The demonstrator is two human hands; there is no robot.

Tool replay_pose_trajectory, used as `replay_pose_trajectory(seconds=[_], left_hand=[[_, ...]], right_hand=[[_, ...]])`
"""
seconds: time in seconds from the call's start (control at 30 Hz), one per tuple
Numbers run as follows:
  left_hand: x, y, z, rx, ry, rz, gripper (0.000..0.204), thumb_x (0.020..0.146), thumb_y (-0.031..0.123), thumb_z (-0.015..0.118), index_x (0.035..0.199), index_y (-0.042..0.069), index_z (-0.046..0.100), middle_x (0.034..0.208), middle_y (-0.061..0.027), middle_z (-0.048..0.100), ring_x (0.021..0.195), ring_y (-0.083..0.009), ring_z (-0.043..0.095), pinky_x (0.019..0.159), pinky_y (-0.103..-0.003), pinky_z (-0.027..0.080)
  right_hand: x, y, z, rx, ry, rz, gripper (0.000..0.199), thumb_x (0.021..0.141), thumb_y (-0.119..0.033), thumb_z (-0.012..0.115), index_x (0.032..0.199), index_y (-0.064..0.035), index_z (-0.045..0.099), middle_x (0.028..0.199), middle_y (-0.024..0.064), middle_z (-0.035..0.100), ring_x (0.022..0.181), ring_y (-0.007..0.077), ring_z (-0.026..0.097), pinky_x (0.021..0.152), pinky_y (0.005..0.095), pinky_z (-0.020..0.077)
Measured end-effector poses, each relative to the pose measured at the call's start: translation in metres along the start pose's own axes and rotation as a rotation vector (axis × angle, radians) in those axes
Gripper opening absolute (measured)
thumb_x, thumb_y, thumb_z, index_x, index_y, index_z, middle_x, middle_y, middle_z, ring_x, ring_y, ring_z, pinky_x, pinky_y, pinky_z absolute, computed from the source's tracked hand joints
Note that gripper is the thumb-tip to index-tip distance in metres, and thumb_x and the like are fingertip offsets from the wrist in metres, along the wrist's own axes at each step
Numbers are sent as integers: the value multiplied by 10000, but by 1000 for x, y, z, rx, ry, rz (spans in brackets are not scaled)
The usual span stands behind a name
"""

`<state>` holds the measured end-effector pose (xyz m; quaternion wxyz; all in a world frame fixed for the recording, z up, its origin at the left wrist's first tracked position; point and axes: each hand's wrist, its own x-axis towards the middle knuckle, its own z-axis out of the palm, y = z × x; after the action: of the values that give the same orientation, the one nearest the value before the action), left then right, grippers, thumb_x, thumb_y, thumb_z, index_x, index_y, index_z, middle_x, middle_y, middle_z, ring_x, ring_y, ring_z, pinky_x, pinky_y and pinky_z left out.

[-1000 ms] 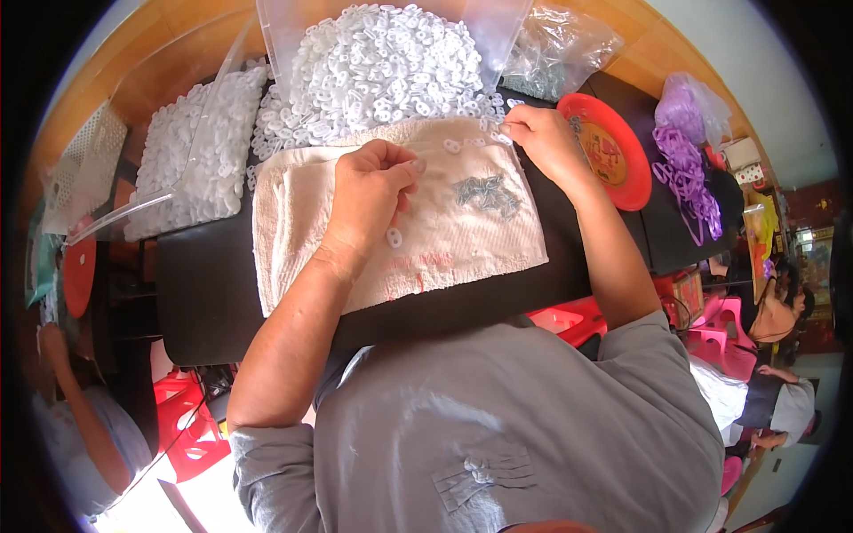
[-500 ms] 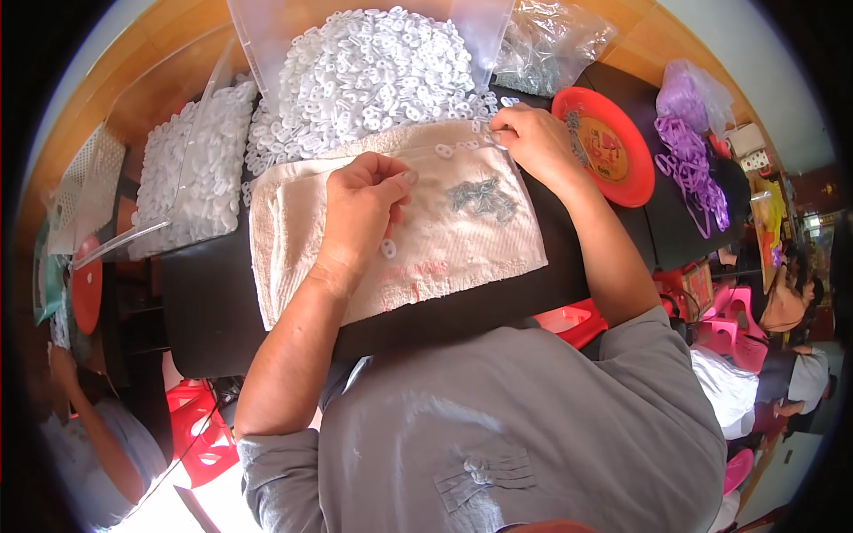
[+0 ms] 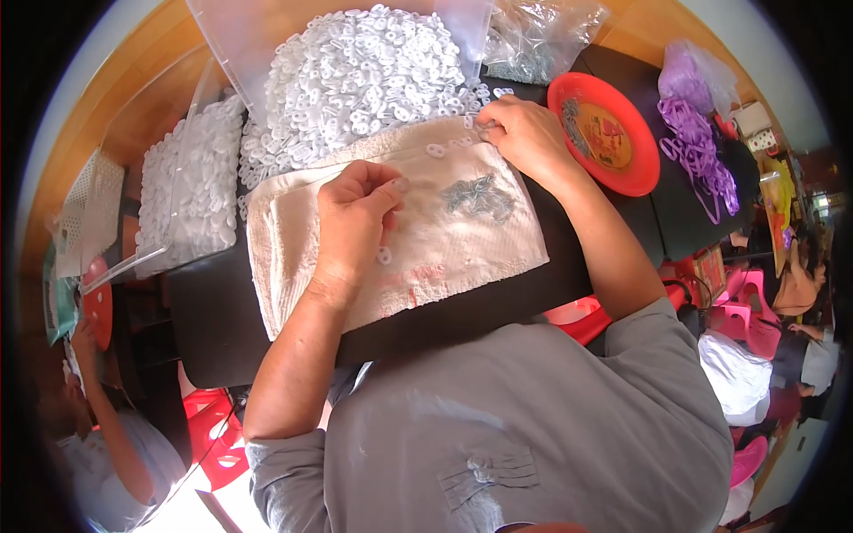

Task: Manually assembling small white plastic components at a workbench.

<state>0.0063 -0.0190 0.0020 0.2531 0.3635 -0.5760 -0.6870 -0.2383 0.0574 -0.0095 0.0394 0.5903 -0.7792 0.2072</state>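
Observation:
A cream towel [image 3: 306, 258] lies folded on the dark table under my hands. Over its middle, my left hand [image 3: 354, 209] is closed, thumb against fingertips; whatever sits in the pinch is too small to make out. A white two-holed plastic piece [image 3: 384, 256] rests on the cloth just below it. At the towel's far right corner my right hand [image 3: 526, 133] has its thumb and fingers pressed together, their contents hidden. Beside those fingertips lie several more white pieces, one of them a loose piece [image 3: 435, 150]. Between the hands spreads a small heap of thin grey metal bits [image 3: 480, 197].
A large mound of white pieces [image 3: 364, 71] spills from a clear bin beyond the towel. To the left stands a clear box [image 3: 191, 186] full of them. At right are a red plate [image 3: 646, 160] with metal bits and purple ribbon [image 3: 693, 147]. A co-worker's arm [image 3: 111, 426] shows far left.
The whole view has shifted slightly. My right hand's fingers have come a little nearer the white pieces at the towel's corner; my left hand keeps its pinch. The co-worker's hand has risen.

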Motion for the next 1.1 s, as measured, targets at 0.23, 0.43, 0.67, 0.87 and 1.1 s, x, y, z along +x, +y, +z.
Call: replay_pose_trajectory(seconds=[0.23, 0.43, 0.67, 0.87, 1.1], left_hand=[[2, -3, -2, 11, 11, 6, 79, 870, 95, 656, 885, 19, 639, 688, -5, 591, 521, -45, 486, 426, -194, 360], [-5, -5, 1, -12, -18, 64, 66, 875, 69, 663, 927, 29, 659, 710, 14, 607, 549, -23, 474, 474, -182, 381], [-9, -3, 9, -14, -103, 100, 140, 878, -6, 640, 1018, -13, 640, 765, -16, 627, 581, -43, 516, 518, -181, 417], [-11, -7, 15, -61, -140, 112, 135, 895, 27, 646, 1023, -14, 632, 772, -26, 632, 590, -51, 521, 527, -187, 425], [-20, -10, 20, -25, -113, 148, 93, 894, 23, 637, 982, -9, 630, 738, -34, 613, 593, -60, 512, 510, -196, 405]], right_hand=[[2, 10, 1, 198, -8, 37, 123, 772, -47, 648, 893, -61, 667, 823, 80, 636, 744, 211, 628, 692, 314, 475], [-5, -13, -16, 1041, -138, 206, 55, 833, -7, 643, 880, 17, 658, 823, 4, 639, 756, 84, 566, 685, 243, 458], [-23, -49, -17, 1209, -233, 196, 70, 850, -33, 659, 907, 8, 657, 830, 6, 640, 767, 73, 570, 706, 225, 460], [-31, -63, -14, 1231, -243, 115, 53, 856, -22, 655, 904, 0, 654, 822, -5, 630, 756, 53, 556, 677, 204, 450], [-42, -72, -15, 1293, -261, 101, 24, 861, -7, 644, 854, 1, 622, 797, -17, 602, 754, 46, 522, 661, 207, 427]])
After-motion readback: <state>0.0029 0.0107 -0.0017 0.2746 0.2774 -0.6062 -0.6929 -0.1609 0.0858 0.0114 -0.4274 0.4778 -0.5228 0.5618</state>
